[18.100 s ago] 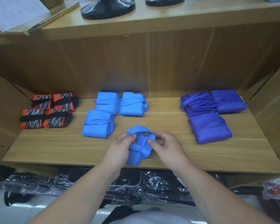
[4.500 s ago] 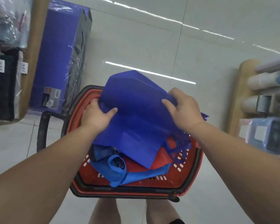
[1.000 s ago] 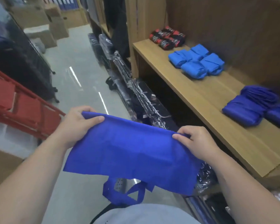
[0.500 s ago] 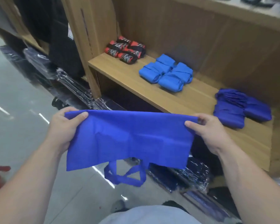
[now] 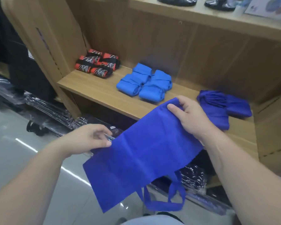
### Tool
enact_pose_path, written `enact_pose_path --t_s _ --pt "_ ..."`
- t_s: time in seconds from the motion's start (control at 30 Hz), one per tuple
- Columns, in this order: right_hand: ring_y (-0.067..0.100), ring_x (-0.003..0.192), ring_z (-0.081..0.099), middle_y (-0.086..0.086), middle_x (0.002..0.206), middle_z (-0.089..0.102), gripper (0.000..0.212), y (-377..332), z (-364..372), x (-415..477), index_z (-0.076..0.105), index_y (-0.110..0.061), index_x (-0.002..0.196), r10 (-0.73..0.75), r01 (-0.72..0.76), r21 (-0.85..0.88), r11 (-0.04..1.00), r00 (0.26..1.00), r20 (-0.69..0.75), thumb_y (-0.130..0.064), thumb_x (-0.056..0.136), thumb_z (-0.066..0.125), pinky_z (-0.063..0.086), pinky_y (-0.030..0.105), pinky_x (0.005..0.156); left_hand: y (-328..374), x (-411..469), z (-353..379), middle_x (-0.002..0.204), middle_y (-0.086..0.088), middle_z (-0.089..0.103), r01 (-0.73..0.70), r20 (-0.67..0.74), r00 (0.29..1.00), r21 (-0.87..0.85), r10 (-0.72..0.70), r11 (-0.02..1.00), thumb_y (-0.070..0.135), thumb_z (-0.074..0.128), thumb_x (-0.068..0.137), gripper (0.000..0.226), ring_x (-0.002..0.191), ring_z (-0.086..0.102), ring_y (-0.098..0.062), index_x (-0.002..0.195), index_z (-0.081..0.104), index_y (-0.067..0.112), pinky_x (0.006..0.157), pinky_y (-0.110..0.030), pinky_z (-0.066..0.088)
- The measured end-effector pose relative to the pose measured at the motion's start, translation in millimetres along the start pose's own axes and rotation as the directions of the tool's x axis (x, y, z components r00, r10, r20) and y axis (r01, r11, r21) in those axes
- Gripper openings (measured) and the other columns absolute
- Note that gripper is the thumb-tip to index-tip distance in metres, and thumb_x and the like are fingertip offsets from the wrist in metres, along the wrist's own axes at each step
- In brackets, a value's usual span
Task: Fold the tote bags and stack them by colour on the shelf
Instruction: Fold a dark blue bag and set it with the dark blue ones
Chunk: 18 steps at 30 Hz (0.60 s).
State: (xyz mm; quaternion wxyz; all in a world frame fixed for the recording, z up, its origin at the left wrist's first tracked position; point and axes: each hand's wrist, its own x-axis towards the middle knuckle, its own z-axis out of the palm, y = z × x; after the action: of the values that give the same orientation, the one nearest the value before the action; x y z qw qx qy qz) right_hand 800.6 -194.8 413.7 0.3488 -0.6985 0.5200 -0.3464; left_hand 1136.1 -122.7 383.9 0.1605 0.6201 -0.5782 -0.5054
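Head view, bag: dark blue tote bag (image 5: 146, 153) hangs unfolded in the air before the shelf (image 5: 94, 88), handles dangling.
Right hand (image 5: 190, 119): pinches the bag's upper corner.
Left hand (image 5: 89, 138): fingers loosely curled at the bag's left edge; whether it grips, cannot tell.
Risk: one-corner hold may let the cloth sag and fold crooked.
Room: bare board between the 4 light blue bundles (image 5: 144, 83) and the dark blue pile (image 5: 222, 108); front edge near.
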Motion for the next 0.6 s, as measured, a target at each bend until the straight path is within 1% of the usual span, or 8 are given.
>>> enact_pose_path --t_s 0.13,0.2,0.27,0.33,0.4,0.47,0.53,0.6 --pt "0.022 0.077 0.055 0.014 0.087 0.063 0.024 -15 8 21 0.064 -0.007 0.088 -0.123 0.119 0.039 0.992 0.983 0.134 -0.03 0.096 0.064 0.045 0.036 0.076 71 29 34 0.124 0.014 0.068 -0.234 0.012 0.972 -0.045 0.235 0.971 0.027 0.083 0.082 0.05 0.116 0.063 -0.001 0.127 0.061 0.034 0.093 -0.022 0.051" --pt "0.012 0.069 0.048 0.009 0.075 0.058 0.022 -23 8 29 0.063 -0.01 0.082 -0.172 0.162 0.07 0.984 0.97 0.171 -0.027 0.095 0.068 0.042 0.031 0.068 99 41 47 0.121 0.015 0.07 -0.301 0.0 0.953 -0.088 0.302 0.95 0.027 0.082 0.083 0.048 0.114 0.065 -0.003 0.126 0.062 0.033 0.092 -0.027 0.052" --pt "0.012 0.067 0.044 0.012 0.071 0.056 0.027 -24 3 38 0.062 -0.011 0.08 -0.184 0.174 0.067 0.982 0.963 0.195 -0.033 0.092 0.071 0.041 0.038 0.064 120 51 54 0.112 0.005 0.075 -0.335 -0.055 0.942 -0.115 0.331 0.935 0.023 0.078 0.086 0.033 0.107 0.07 -0.015 0.118 0.068 0.022 0.089 -0.037 0.057" --pt "0.023 0.065 0.054 0.019 0.077 0.066 0.029 -23 -12 48 0.064 -0.018 0.085 -0.124 0.106 0.093 0.99 0.97 0.211 -0.045 0.085 0.074 0.049 0.046 0.064 134 59 54 0.107 -0.006 0.076 -0.352 -0.116 0.935 -0.194 0.335 0.916 0.015 0.073 0.089 0.023 0.102 0.072 -0.026 0.112 0.07 0.013 0.086 -0.044 0.059" --pt "0.032 0.072 0.069 0.015 0.085 0.074 0.03 -12 -33 59 0.064 -0.02 0.091 -0.033 0.008 0.105 0.994 0.971 0.236 -0.041 0.081 0.082 0.056 0.05 0.07 145 67 50 0.104 -0.006 0.077 -0.355 -0.211 0.929 -0.286 0.303 0.89 0.006 0.068 0.093 0.019 0.097 0.074 -0.025 0.111 0.071 0.013 0.081 -0.039 0.06" --pt "0.026 0.082 0.073 0.008 0.093 0.076 0.038 2 -52 69 0.066 -0.016 0.097 -0.004 -0.015 0.085 0.996 0.976 0.216 -0.036 0.074 0.089 0.057 0.051 0.08 154 75 41 0.105 -0.003 0.077 -0.38 -0.341 0.905 -0.381 0.253 0.843 0.002 0.064 0.095 0.021 0.095 0.074 -0.021 0.111 0.07 0.014 0.078 -0.033 0.059" --pt "0.019 0.086 0.072 0.007 0.098 0.077 0.052 15 -60 77 0.065 -0.012 0.108 0.044 -0.092 0.275 0.957 0.984 0.175 -0.031 0.068 0.092 0.057 0.05 0.086 160 83 29 0.108 -0.003 0.077 -0.434 -0.449 0.87 -0.497 0.206 0.751 0.001 0.062 0.095 0.024 0.096 0.074 -0.019 0.113 0.069 0.015 0.076 -0.031 0.058" --pt "0.019 0.089 0.07 0.006 0.099 0.077 0.07 22 -61 85 0.059 -0.015 0.121 0.074 -0.146 0.446 0.883 0.982 0.174 -0.041 0.064 0.09 0.055 0.042 0.079 164 91 19 0.111 -0.004 0.076 -0.491 -0.535 0.832 -0.591 0.144 0.64 0.003 0.06 0.097 0.022 0.098 0.073 -0.019 0.113 0.068 0.016 0.075 -0.031 0.059"
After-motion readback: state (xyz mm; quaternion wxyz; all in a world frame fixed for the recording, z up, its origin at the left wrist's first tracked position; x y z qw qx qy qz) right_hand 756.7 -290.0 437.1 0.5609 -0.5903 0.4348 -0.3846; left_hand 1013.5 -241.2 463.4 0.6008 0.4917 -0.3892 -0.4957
